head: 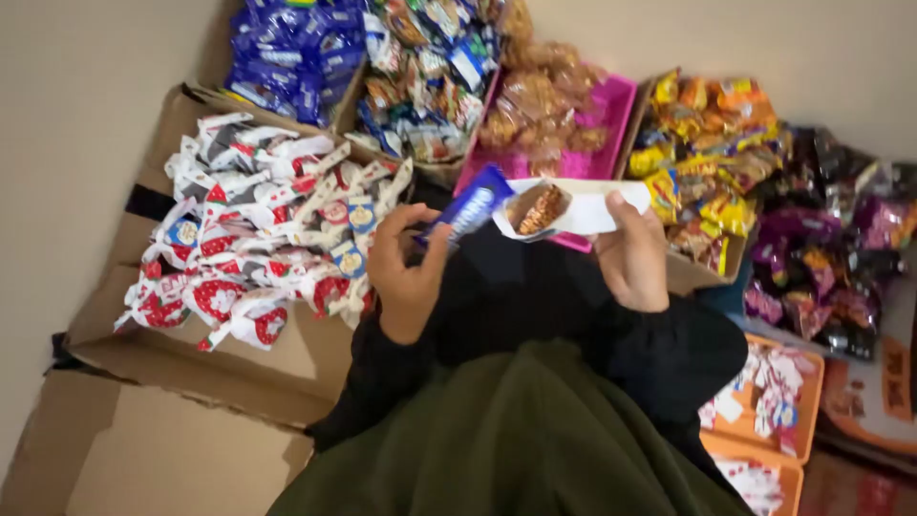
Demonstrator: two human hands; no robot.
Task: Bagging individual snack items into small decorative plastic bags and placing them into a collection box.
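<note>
- Held up over the lap, in front of the open cartons: a small blue foil-wrapped snack bar (470,212) in the left hand (406,277), and a white paper cone-shaped pouch (573,208) with brown caramel-coloured sweets showing at its mouth, in the right hand (632,256).
- Blue bar judged light and fairly stiff inside a slick, crinkly wrapper; likely to slide under a loose pinch, so best taken across its narrow sides near the lower end, as here.
- Paper pouch judged very light, soft and easily crushed; contents apt to spill from the open mouth if tipped, so best held around the closed, folded end and kept level.
- Left fingers (399,227) curled, thumb and fingertips pinching the lower end of the blue bar, its upper end angled toward the pouch mouth and just beside it.
- Right fingers wrapped around the far end of the pouch, mostly hidden behind the paper; thumb pressed on the near face.
- Around: a brown cardboard box of red-and-white wrapped sweets (258,229) at left, a pink tray of clear-wrapped brown snacks (549,110) behind, yellow-orange packets (702,143) and dark purple packets (831,239) at right.
</note>
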